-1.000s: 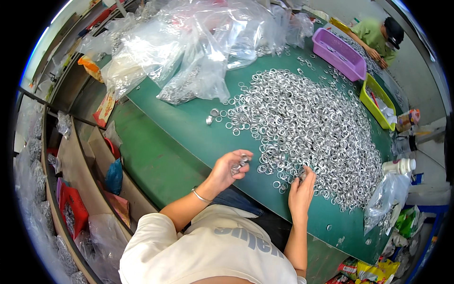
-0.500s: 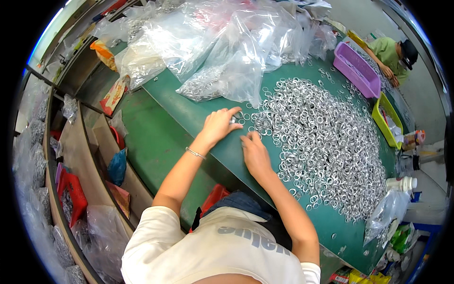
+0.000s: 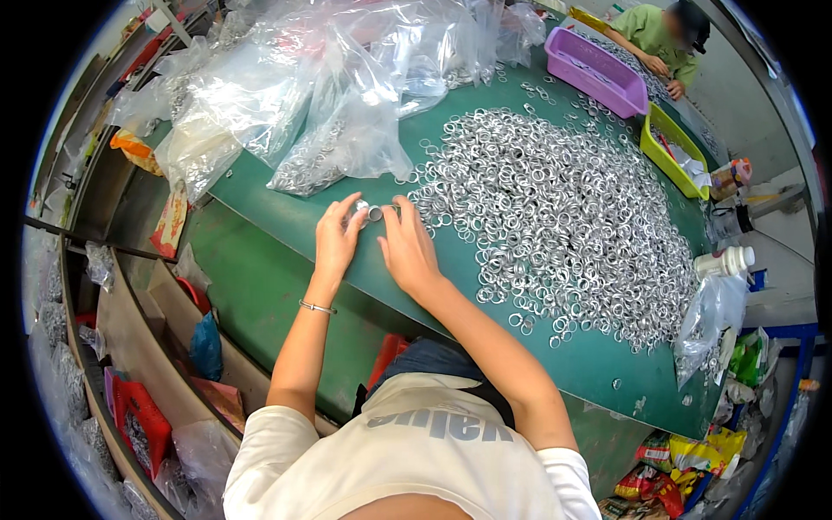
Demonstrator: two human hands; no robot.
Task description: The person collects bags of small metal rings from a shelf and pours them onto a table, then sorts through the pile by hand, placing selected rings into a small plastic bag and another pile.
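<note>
Likely light, stiff and slick, best pinched by the rims, the metal rings (image 3: 374,213) sit toward eleven o'clock between the left hand (image 3: 336,238), fingers apparently pinching one, and the right hand (image 3: 409,250), whose grip I cannot tell

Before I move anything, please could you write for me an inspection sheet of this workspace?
Surface: green tabletop, pale marks near its right-hand corner.
Job's things: silver rings, loose in a wide pile.
Clutter: clear plastic bags, purple basket, yellow-green basket, white bottle.
Hands: left hand at silver pieces, grip unclear; right hand near the pile's left edge, fingers apart.
Cables: nothing clearly seen.
Surroundings: co-worker in green beyond the purple basket; brown panels on the left.
</note>
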